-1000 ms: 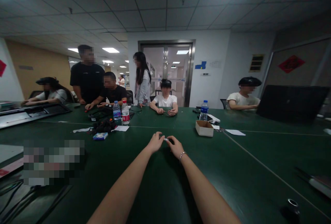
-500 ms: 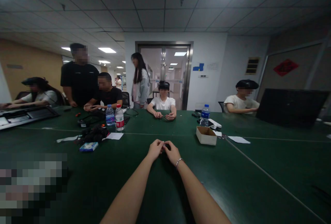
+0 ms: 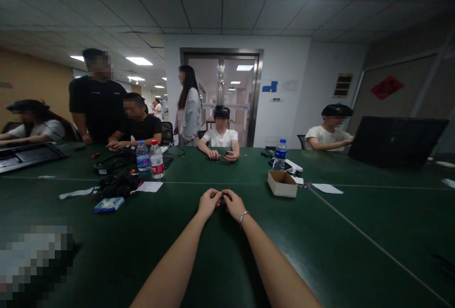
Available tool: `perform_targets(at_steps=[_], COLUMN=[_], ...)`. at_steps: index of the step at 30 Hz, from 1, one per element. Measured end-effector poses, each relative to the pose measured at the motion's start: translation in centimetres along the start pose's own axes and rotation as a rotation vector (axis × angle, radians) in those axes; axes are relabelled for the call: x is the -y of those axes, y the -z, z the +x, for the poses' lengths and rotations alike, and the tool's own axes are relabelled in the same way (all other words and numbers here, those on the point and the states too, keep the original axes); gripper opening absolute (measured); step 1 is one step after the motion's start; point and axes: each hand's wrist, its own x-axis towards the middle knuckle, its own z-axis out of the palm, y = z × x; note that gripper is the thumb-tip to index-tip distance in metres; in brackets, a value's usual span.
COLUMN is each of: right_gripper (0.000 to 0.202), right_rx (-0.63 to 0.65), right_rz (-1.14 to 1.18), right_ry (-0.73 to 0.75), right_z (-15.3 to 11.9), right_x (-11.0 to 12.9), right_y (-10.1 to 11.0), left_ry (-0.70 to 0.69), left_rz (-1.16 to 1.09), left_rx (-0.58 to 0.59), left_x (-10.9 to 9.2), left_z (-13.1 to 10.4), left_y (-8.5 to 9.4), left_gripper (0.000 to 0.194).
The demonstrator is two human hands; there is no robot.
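Note:
Both my arms reach forward over the dark green table, and the hands meet near the middle of the view. My left hand is closed, its thumb and fingers curled inward toward the other hand. My right hand is closed too, with a silver bracelet on its wrist. Between the fingertips is a small dark thing, too small and too covered by the fingers to name. Whether one hand or both grip it is hard to make out, but both sets of fingertips touch around it.
An open cardboard box stands right of my hands, near a blue-capped bottle. To the left are two bottles, a blue-and-white packet and a tangle of black gear. A person sits opposite; others sit or stand around.
The whole view has shifted slightly, with the surroundings moving left and up. My hands stay together; the small dark thing between the fingertips shows a little more clearly now.

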Motion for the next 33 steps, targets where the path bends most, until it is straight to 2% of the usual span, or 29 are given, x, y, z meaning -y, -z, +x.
perform_targets(at_steps=[5,11,18,23,29,33], right_gripper=[0.018,0.017,0.022,0.026,0.027,0.024], right_rx=[-0.046,-0.018,0.047,0.080,0.088,0.095], right_rz=[0.053,0.128,0.157,0.186,0.190,0.196], right_ry=[-0.094,-0.075,-0.008,0.030,-0.055,-0.036], right_z=[0.6,0.7,0.1,-0.1,-0.4,-0.5], right_x=[-0.3,-0.9,-1.2,-1.3,-0.5,-0.4], right_y=[0.1,0.3,0.7,0.9,1.1,1.2], left_ry=[0.037,-0.004,0.002,0.007,0.050,0.036], left_rz=[0.019,0.025,0.011,0.022,0.055,0.083], left_rx=[0.003,0.026,0.083,0.081,0.071,0.074], left_x=[-0.1,-0.1,-0.2,-0.3,-1.0,-1.4], left_z=[0.9,0.4,-0.2,-0.4,-1.0,-1.1], left_y=[-0.2,-0.1,0.7,0.9,1.0,1.0], left_gripper=[0.029,0.025,0.033,0.039,0.045,0.045])
